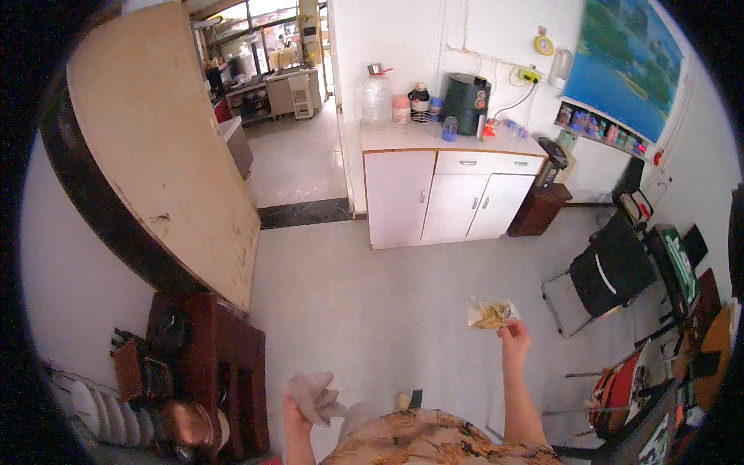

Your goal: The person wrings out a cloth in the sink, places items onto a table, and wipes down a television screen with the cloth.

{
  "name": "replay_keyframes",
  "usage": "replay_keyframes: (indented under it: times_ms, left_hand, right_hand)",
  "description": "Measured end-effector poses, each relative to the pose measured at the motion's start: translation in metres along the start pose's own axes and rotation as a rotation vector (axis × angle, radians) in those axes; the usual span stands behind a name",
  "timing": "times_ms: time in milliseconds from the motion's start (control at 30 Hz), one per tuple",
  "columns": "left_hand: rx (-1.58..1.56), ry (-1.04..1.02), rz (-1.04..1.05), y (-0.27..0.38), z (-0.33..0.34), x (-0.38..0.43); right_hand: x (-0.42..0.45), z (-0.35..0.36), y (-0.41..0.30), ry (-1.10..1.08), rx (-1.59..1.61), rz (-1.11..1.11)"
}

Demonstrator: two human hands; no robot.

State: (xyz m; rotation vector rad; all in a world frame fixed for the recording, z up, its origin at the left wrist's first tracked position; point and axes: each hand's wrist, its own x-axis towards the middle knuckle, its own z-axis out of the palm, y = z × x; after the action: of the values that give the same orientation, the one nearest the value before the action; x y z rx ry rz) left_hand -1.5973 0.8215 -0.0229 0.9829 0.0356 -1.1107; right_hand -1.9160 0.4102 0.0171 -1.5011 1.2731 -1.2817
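Note:
My left hand (296, 415), low in the view, is closed on a crumpled pale cloth (317, 395), which hangs over its fingers. Out to the right, my right hand (514, 337) pinches the lower right corner of a small clear packet (492, 314) with yellowish-brown contents. Both hands are above the pale floor, well apart from each other. What exactly the packet holds cannot be told.
A white cabinet (401, 197) stands ahead, with an air fryer (466, 104) and a large plastic bottle (376, 99) on top. An open door (168, 163) is at the left of the kitchen doorway. A black chair (613, 267) stands right; a dark wooden cabinet (232, 372) stands left.

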Motion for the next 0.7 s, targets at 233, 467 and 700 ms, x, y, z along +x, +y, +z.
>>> replay_keyframes:
  times_ms: [233,467,700]
  left_hand:
    - [-0.115,0.078,0.026,0.032,0.02,0.102]
    - [-0.194,0.147,0.127,0.098,0.028,0.252]
    - [-0.095,0.066,0.154,0.205,0.056,0.371]
  right_hand:
    - [0.11,0.114,0.009,-0.111,0.105,0.043]
    - [0.2,0.237,-0.014,-0.157,0.103,0.031]
    - [0.302,0.368,-0.033,-0.129,0.207,0.078]
